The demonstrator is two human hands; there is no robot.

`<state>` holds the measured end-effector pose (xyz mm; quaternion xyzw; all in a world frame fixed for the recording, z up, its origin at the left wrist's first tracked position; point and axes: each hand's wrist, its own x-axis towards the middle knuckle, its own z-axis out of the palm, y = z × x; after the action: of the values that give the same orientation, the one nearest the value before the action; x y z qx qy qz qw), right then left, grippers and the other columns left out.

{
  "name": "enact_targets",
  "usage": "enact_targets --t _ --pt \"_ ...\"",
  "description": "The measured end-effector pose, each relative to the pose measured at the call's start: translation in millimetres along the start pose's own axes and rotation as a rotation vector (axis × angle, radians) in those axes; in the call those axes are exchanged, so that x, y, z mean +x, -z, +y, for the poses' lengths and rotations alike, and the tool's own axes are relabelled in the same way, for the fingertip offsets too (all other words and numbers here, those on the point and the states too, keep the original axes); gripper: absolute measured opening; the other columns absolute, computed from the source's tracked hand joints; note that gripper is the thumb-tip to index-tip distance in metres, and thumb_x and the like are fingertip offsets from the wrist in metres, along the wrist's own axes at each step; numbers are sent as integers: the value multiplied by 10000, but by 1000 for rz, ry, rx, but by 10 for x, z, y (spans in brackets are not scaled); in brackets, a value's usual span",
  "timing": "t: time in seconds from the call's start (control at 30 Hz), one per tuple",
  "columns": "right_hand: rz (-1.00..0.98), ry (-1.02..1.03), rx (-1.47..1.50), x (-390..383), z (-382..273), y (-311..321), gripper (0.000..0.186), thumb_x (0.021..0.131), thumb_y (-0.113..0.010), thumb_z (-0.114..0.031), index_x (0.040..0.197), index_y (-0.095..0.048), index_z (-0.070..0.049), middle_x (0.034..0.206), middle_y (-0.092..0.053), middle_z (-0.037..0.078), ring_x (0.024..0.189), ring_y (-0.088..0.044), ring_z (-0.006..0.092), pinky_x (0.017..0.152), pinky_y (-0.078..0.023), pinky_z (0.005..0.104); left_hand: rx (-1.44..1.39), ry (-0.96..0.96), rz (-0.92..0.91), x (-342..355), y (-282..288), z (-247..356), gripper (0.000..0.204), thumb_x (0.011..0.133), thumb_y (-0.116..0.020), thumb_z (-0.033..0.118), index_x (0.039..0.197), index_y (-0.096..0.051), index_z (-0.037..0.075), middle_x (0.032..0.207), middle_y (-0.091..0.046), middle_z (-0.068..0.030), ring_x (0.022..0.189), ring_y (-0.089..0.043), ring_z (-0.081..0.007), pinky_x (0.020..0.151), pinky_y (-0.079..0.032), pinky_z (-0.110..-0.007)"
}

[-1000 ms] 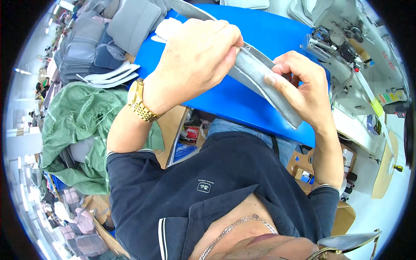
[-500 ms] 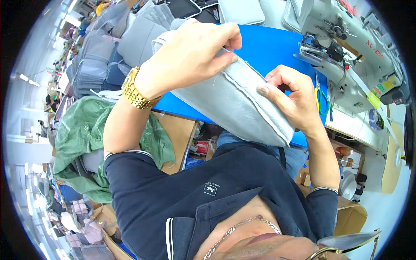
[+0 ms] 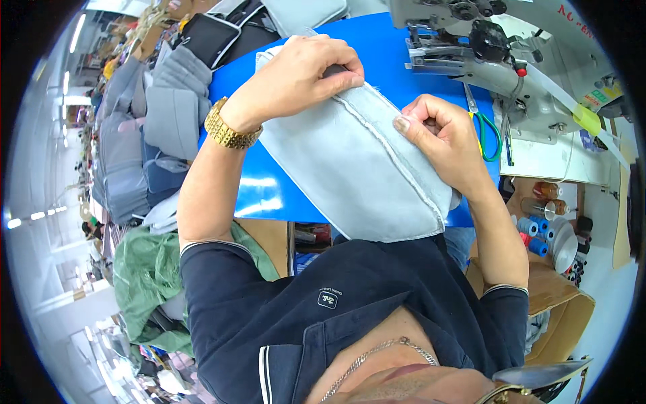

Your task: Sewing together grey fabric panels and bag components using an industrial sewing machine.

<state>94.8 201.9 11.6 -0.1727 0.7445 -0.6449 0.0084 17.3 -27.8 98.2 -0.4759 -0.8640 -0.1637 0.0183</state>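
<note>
A light grey fabric pouch [image 3: 350,178] with a raised seam along one side hangs between my hands, over the front of the blue tabletop [image 3: 259,195]. My left hand [image 3: 313,71] pinches its upper edge, thumb near the end of the seam. Farther right, my right hand [image 3: 437,138] grips the same edge between thumb and curled fingers. The pouch's lower corner rests against my dark shirt. Whatever lies inside or behind it is hidden.
An industrial sewing machine [image 3: 498,50] stands at the right. Scissors with green and yellow handles [image 3: 486,131] lie beside it. Stacked grey fabric pieces [image 3: 175,114] fill the left, above a green sack [image 3: 145,276]. Thread spools [image 3: 538,232] sit at lower right.
The pouch has turned so its broad grey face shows more and its lower edge reaches nearer my chest. Both hands keep hold of it. The view has shifted, with the sewing machine now farther left.
</note>
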Motion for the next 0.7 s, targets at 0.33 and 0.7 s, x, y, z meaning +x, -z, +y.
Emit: enact_targets --t 0.33,0.7 --pt "61 -160 207 224 374 302 204 900 -684 -169 772 -613 -27 708 -592 -36 650 -484 10 567 -395 195 -506 232 -20 521 -404 -510 116 863 -615 76 962 -618 15 887 -633 -9 875 -566 -74 801 -458 -224" --pt "144 -207 179 220 421 322 196 895 -683 -173 786 -624 -21 679 -579 -46 636 -472 12 562 -386 207 -567 254 79 658 -588 -573 227 792 -688 51 1007 -648 -8 917 -662 -53 835 -592 -129 793 -487 -272"
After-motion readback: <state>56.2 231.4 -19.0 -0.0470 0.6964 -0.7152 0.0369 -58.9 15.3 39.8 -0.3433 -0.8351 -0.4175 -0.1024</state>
